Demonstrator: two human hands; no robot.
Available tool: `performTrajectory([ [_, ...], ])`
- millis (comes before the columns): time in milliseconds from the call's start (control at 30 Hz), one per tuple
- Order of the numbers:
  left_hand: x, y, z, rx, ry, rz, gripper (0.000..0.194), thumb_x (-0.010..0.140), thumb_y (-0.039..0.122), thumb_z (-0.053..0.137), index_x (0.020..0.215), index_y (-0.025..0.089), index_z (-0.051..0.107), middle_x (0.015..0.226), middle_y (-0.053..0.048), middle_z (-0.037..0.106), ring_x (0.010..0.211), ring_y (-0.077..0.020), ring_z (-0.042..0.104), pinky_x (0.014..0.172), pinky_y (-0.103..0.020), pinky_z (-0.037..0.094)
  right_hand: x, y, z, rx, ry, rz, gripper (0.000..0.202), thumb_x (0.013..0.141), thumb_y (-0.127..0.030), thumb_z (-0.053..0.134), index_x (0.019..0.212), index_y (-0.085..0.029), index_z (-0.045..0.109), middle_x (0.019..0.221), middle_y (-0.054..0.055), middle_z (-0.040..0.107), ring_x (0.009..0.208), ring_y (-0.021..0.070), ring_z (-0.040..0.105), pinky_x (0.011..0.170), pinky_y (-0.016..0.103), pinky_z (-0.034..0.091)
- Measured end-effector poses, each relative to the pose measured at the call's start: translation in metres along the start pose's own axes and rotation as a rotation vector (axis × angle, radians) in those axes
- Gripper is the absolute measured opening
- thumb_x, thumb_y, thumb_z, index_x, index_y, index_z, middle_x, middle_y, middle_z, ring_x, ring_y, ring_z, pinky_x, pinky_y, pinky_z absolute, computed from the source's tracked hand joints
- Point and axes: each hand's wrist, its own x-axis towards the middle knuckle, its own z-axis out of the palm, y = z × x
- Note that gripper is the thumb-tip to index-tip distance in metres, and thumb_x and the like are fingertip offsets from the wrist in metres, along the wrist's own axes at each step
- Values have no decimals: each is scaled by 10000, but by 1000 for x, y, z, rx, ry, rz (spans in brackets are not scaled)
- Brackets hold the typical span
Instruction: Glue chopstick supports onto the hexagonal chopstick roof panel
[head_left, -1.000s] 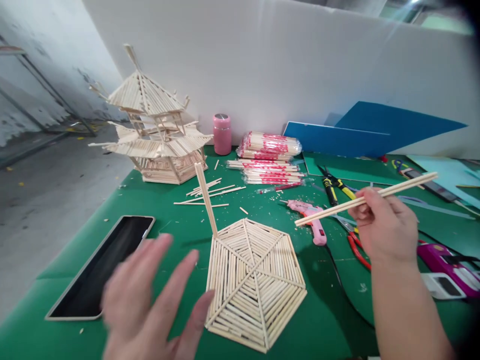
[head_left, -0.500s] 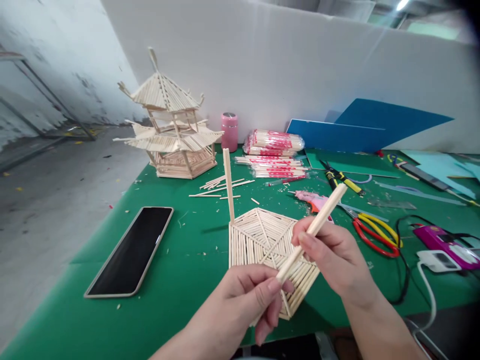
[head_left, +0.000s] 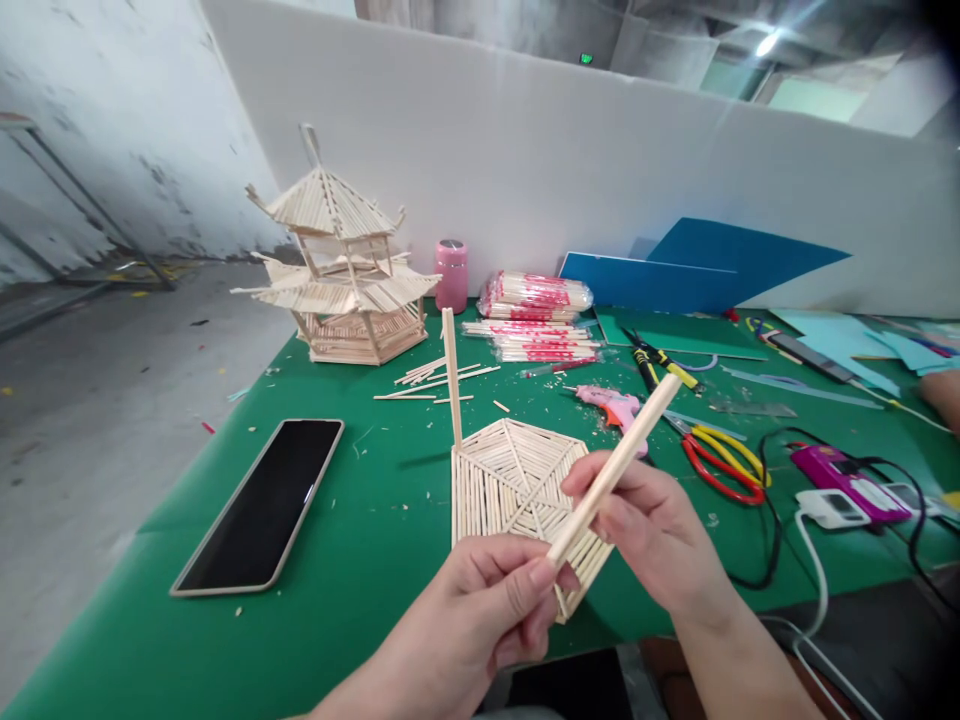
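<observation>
Both hands are closed on a pale bundle of wooden sticks (head_left: 628, 452), held slanting up to the right. My left hand (head_left: 487, 610) pinches its lower end between thumb and fingers. Higher up, the fingers of my right hand (head_left: 645, 530) grip it near the middle. Beneath them lies a hexagonal base (head_left: 487, 490) made of sticks, partly hidden by both hands. One stick post (head_left: 451, 380) stands upright at the base's left corner. Behind it, short loose sticks (head_left: 431, 378) are scattered on the green table.
A finished-looking stick pagoda (head_left: 349, 285) stands at the back left, near a pink bottle (head_left: 451, 275). Wrapped stick packs (head_left: 536, 295), a pink glue gun (head_left: 611, 405) and red-yellow pliers (head_left: 724, 465) lie behind and right. A phone (head_left: 262, 505) lies left; another person's hand (head_left: 941, 395) shows at far right.
The camera view has tilted up and turned a little to the right. My right hand has slid slightly lower along the stick bundle. Another person's hand has come into view at the right edge.
</observation>
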Motion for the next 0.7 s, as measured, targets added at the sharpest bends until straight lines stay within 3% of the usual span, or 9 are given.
performTrajectory([
  [133, 10, -1, 1, -84, -81, -42, 199, 735, 288, 607, 690, 96, 634, 465, 36, 430, 410, -33, 322, 417, -186, 172, -2, 5, -6, 93, -177, 110, 164, 764, -291, 580, 906, -213, 605, 689, -10, 525, 587, 76, 485, 515, 182, 394],
  [233, 19, -4, -1, -135, -182, -114, 225, 720, 328, 623, 709, 104, 640, 442, 34, 450, 370, -36, 352, 395, -190, 185, 1, 7, -14, 119, -256, 84, 167, 767, -300, 570, 875, -186, 627, 685, 3, 534, 541, 70, 499, 482, 185, 390],
  [467, 38, -15, -7, -165, -270, -139, 281, 694, 371, 644, 723, 93, 669, 459, 19, 492, 353, -19, 363, 357, -176, 147, 7, 11, -32, 89, -289, 19, 145, 738, -312, 594, 769, -186, 658, 598, -9, 488, 551, 88, 477, 485, 202, 353],
  [700, 47, -19, -11, -226, -249, -111, 366, 647, 462, 646, 659, 98, 680, 374, 28, 480, 289, -22, 352, 319, -168, 182, 29, 4, -38, 29, -223, -19, 141, 758, -290, 573, 764, -167, 642, 603, -1, 496, 546, 96, 432, 508, 232, 338],
])
